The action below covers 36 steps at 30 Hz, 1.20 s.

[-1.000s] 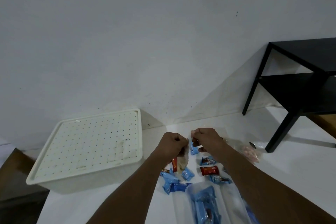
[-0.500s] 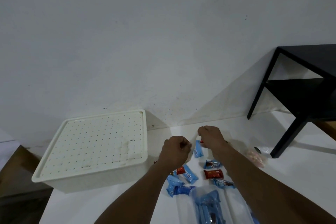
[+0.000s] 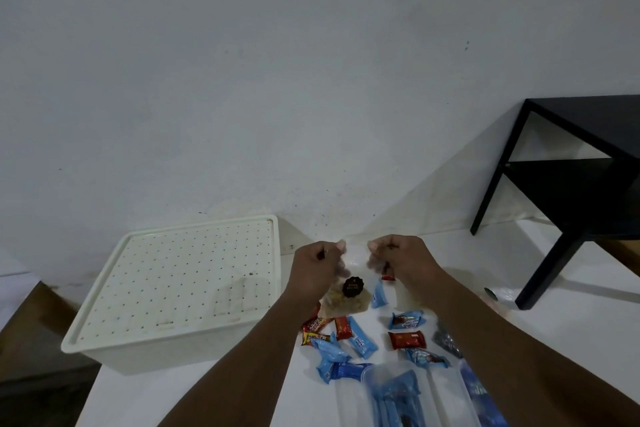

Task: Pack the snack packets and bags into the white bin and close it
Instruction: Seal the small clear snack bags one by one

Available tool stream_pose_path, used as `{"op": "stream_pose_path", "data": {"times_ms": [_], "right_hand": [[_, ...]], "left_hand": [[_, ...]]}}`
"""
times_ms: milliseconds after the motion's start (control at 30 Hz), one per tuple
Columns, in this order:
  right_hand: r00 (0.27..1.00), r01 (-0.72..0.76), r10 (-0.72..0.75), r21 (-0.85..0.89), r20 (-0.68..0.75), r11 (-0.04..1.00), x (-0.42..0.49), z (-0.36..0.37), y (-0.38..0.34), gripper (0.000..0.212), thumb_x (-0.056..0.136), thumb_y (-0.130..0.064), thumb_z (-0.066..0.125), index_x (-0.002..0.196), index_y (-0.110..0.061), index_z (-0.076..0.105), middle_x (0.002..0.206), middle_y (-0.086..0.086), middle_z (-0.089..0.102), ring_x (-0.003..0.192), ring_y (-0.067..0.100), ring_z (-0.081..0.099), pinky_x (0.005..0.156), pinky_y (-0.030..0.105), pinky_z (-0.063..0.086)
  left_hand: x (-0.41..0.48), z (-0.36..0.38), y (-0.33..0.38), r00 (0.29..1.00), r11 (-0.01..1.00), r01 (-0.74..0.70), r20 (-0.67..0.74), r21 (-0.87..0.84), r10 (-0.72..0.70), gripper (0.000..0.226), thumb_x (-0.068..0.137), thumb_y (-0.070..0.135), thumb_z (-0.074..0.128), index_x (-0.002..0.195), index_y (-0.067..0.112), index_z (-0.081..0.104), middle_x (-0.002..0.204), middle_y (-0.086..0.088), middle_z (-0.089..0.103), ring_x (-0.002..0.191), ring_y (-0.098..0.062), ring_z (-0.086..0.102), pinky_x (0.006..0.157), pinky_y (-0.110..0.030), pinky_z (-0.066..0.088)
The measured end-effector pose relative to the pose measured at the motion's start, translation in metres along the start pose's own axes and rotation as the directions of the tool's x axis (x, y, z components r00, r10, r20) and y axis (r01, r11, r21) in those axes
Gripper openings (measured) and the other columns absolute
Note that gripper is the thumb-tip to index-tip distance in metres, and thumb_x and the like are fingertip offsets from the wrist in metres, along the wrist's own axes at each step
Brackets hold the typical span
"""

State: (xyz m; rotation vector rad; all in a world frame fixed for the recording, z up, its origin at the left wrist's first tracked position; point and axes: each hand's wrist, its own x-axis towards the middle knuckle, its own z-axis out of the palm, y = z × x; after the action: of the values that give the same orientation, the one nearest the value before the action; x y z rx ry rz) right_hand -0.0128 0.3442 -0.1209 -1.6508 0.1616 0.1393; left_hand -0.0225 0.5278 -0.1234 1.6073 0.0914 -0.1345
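White table [image 3: 450,274]: bears every item below; a black side table [image 3: 588,156] stands on it at far right.

White bin [image 3: 180,291]: left of the hands, against the wall; its perforated lid [image 3: 194,270] sits flat on top, so the bin is shut and none of the snacks seen here is inside yet.

Clear bag [image 3: 349,284]: held up between both hands at centre, its mouth pinched at the two top corners; pale yellowish contents and one dark round item hang in its bottom. The round item's label is too small to read.

Left hand [image 3: 317,270]: fist closed on the bag's left top corner.

Right hand [image 3: 401,258]: fist closed on the bag's right top corner.

Clear container [image 3: 408,399]: near edge, centre, holding blue wrapped pieces.

Loose snack packets [image 3: 360,340]: scattered on the table below the hands, blue, red and one yellow-red; printing is visible but not legible.

Step in hand, as judged: handling or sealing the bag's mouth before packing. The next move calls for freeing one hand to lift the lid off, since nothing can go in while it is on, then carrying the bag leftward into the bin.
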Motion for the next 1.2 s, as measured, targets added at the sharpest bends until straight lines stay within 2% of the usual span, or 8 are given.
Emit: {"op": "stream_pose_path", "data": {"times_ms": [133, 333, 533, 700, 800, 967, 1067, 1200], "right_hand": [[1.0, 0.022, -0.022, -0.145, -0.002, 0.989, -0.001, 0.005, -0.002, 0.02, 0.093, -0.02, 0.062, 0.088, -0.002, 0.069, 0.077, 0.013, 0.073, 0.063, 0.013, 0.064, 0.055, 0.016, 0.05], [0.988, -0.032, 0.03, 0.014, 0.15, 0.999, -0.008, 0.013, -0.01, 0.025, 0.093, -0.031, 0.062, 0.095, -0.007, 0.069, 0.081, 0.007, 0.069, 0.078, 0.016, 0.07, 0.067, 0.026, 0.053], [0.998, 0.032, -0.027, -0.095, 0.05, 0.995, -0.009, 0.019, -0.02, 0.018, 0.093, -0.02, 0.06, 0.076, -0.013, 0.061, 0.079, 0.007, 0.068, 0.058, 0.004, 0.061, 0.048, 0.012, 0.045], [0.995, 0.018, -0.018, 0.0, 0.101, 1.0, -0.011, 0.027, -0.011, 0.02, 0.093, -0.027, 0.061, 0.079, -0.013, 0.066, 0.073, 0.006, 0.067, 0.07, 0.016, 0.067, 0.067, 0.03, 0.051], [0.995, 0.057, -0.053, -0.048, 0.08, 0.997, -0.011, 0.032, -0.009, 0.022, 0.091, -0.031, 0.065, 0.078, -0.013, 0.068, 0.069, 0.005, 0.067, 0.067, 0.014, 0.064, 0.065, 0.026, 0.05], [0.968, 0.18, -0.142, -0.178, 0.209, 0.967, -0.011, 0.03, -0.02, 0.018, 0.086, -0.029, 0.071, 0.079, -0.012, 0.074, 0.067, -0.002, 0.068, 0.064, 0.003, 0.06, 0.06, 0.015, 0.046], [0.95, 0.253, -0.195, -0.231, 0.245, 0.939, -0.008, 0.027, -0.022, 0.016, 0.078, -0.031, 0.078, 0.076, -0.014, 0.077, 0.068, 0.001, 0.064, 0.063, 0.005, 0.053, 0.062, 0.015, 0.044], [0.969, 0.247, -0.237, -0.393, 0.074, 0.886, -0.003, 0.027, -0.016, 0.03, 0.069, -0.047, 0.081, 0.078, -0.02, 0.072, 0.068, 0.003, 0.057, 0.058, 0.01, 0.041, 0.057, 0.025, 0.037]], "left_hand": [[-0.008, -0.003, -0.002, 0.999, 1.0, -0.011, 0.031, -0.023, 0.012, 0.016, 0.085, 0.024, 0.074, 0.092, 0.009, 0.073, 0.082, -0.013, 0.075, 0.069, -0.014, 0.071, 0.062, -0.024, 0.053], [-0.004, -0.006, 0.001, 0.991, 0.96, 0.134, 0.016, -0.246, -0.134, 0.01, 0.091, 0.017, 0.066, 0.09, 0.008, 0.06, 0.082, -0.006, 0.067, 0.083, -0.021, 0.074, 0.083, -0.041, 0.056], [-0.007, -0.01, 0.003, 0.991, 0.963, 0.132, 0.068, -0.233, -0.119, 0.022, 0.094, 0.025, 0.062, 0.09, 0.003, 0.063, 0.086, -0.012, 0.07, 0.091, -0.032, 0.074, 0.087, -0.047, 0.055], [-0.005, -0.022, 0.002, 0.996, 0.978, 0.075, 0.055, -0.194, -0.066, 0.022, 0.093, 0.027, 0.064, 0.084, 0.007, 0.068, 0.083, -0.013, 0.074, 0.095, -0.035, 0.072, 0.086, -0.046, 0.055], [-0.008, -0.029, 0.008, 0.995, 0.979, 0.081, 0.071, -0.186, -0.069, 0.028, 0.088, 0.031, 0.068, 0.089, 0.003, 0.07, 0.091, -0.016, 0.072, 0.093, -0.034, 0.073, 0.078, -0.04, 0.059], [-0.019, -0.044, 0.02, 0.897, 0.863, 0.422, 0.265, -0.277, -0.353, 0.039, 0.092, 0.041, 0.061, 0.101, 0.003, 0.064, 0.104, -0.015, 0.07, 0.098, -0.038, 0.072, 0.078, -0.043, 0.058], [-0.021, -0.05, 0.017, 0.872, 0.892, 0.422, 0.342, -0.163, -0.35, 0.027, 0.091, 0.026, 0.065, 0.103, 0.002, 0.064, 0.108, -0.016, 0.067, 0.099, -0.035, 0.072, 0.073, -0.038, 0.059], [-0.017, -0.045, 0.012, 0.897, 0.928, 0.347, 0.337, -0.132, -0.287, 0.03, 0.092, 0.019, 0.066, 0.107, -0.008, 0.066, 0.104, -0.021, 0.071, 0.098, -0.035, 0.073, 0.073, -0.038, 0.06]]}}
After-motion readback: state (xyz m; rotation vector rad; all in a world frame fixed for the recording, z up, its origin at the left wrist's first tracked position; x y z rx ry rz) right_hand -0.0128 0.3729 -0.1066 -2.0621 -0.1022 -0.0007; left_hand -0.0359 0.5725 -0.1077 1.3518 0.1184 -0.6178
